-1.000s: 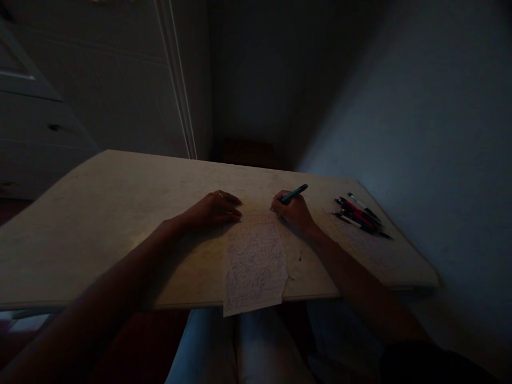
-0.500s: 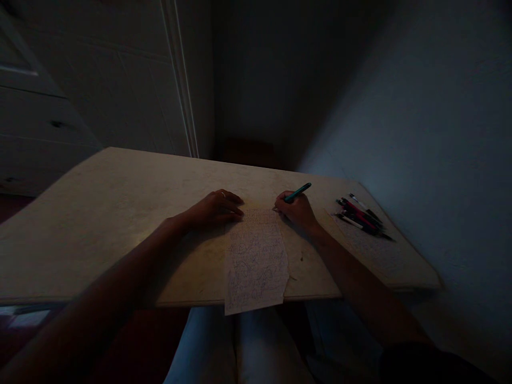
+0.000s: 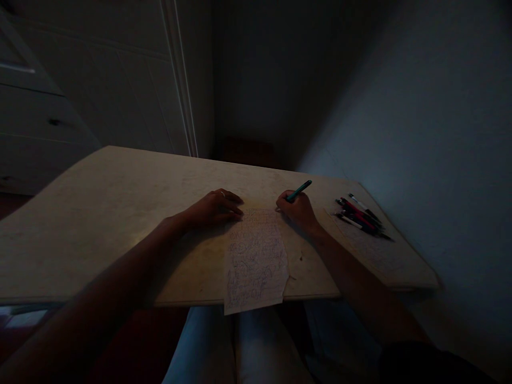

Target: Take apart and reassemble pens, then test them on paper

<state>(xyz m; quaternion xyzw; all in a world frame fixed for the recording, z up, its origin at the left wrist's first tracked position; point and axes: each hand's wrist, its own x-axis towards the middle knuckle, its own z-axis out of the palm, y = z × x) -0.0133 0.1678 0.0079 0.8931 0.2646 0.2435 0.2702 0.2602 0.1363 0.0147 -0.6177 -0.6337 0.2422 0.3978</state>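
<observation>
A sheet of paper [image 3: 256, 261] covered in handwriting lies on the table, its lower end sticking out over the front edge and its right side torn. My left hand [image 3: 218, 207], with a ring on one finger, rests flat with its fingers apart at the sheet's upper left edge. My right hand [image 3: 296, 209] grips a teal pen [image 3: 300, 190] at the sheet's upper right corner, the pen slanting up to the right. The tip is near the paper's top line; whether it touches cannot be made out in the dim light.
Several pens [image 3: 362, 217] lie piled on a second written sheet [image 3: 368, 248] at the right of the pale table [image 3: 120, 213]. A wall [image 3: 452, 160] borders the table's right side. Cabinet drawers [image 3: 36, 117] stand at the far left. Small scraps [image 3: 301, 256] lie beside the paper.
My right hand and the pen have shifted very slightly to the right along the top of the sheet. My left hand has stayed in place.
</observation>
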